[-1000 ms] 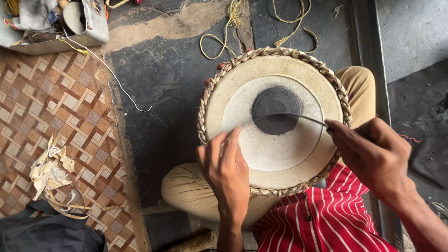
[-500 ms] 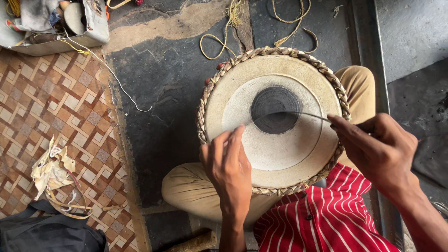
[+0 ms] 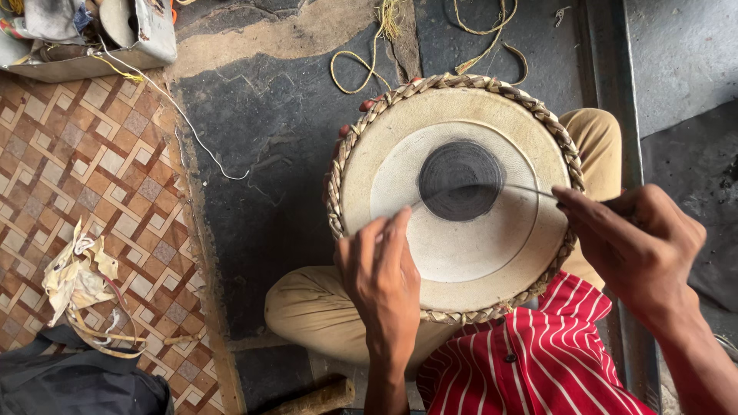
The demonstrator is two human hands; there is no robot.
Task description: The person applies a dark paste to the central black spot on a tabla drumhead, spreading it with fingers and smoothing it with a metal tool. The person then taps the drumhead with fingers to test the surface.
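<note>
The drum point(image 3: 461, 200) hides most of the person's lap, and its body below the woven rim is out of sight. The thin rod point(image 3: 492, 187) blurs where it crosses the dark centre patch; its far end vanishes inside the right hand point(image 3: 638, 246). The left hand point(image 3: 383, 280) covers its other tip. The grey box point(image 3: 92, 38) and black bag point(image 3: 77, 380) are cut off by the picture's edges.

Drum point(image 3: 477, 253) on lap, both hands pinching thin rod point(image 3: 492, 187) across its black centre point(image 3: 460, 180)
</note>
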